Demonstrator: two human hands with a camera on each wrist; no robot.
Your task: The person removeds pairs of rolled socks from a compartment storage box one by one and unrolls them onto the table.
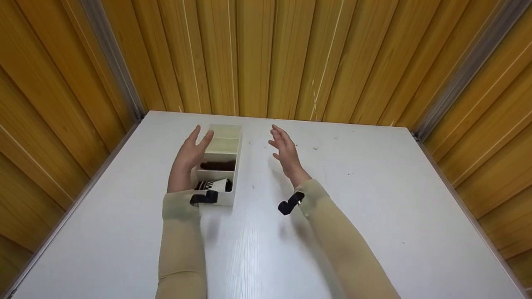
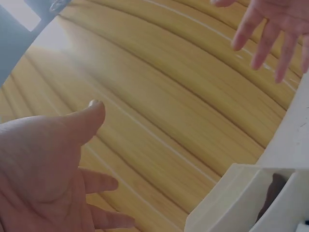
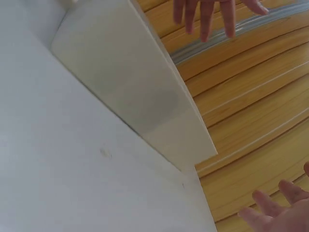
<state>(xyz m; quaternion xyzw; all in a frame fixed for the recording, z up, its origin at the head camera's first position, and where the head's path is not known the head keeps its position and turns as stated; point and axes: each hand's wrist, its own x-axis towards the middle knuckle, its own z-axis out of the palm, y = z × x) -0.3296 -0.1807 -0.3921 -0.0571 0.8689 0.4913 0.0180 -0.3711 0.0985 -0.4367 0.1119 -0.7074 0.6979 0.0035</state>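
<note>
Head view: a white divided organizer box [image 1: 220, 166] sits on the white table [image 1: 374, 216], toward the far left part of the surface and near the wooden slatted wall [image 1: 266, 54]. Its compartments run in a row away from the person. The nearest one holds a black-and-white patterned item [image 1: 214, 185], the next a dark brown item [image 1: 218, 165], and the far compartments show only pale interior.

The left hand [image 1: 192, 150] is raised just beside the box's left wall, fingers straight and loosely spread, gripping nothing; whether it touches the wall cannot be told. The right hand [image 1: 284, 150] hovers to the right of the box, apart from it, palm turned inward, fingers extended and slightly parted, holding nothing.

Left wrist view: the left palm [image 2: 43, 169] is open with the thumb out, and a corner of the box [image 2: 241, 203] lies below it. Right wrist view: the box's long side wall [image 3: 130, 87] rests on the table, with the left hand's fingertips [image 3: 207, 14] beyond it.

Both forearms wear beige sleeves [image 1: 183, 245], each with a small black wrist device [image 1: 288, 204].
</note>
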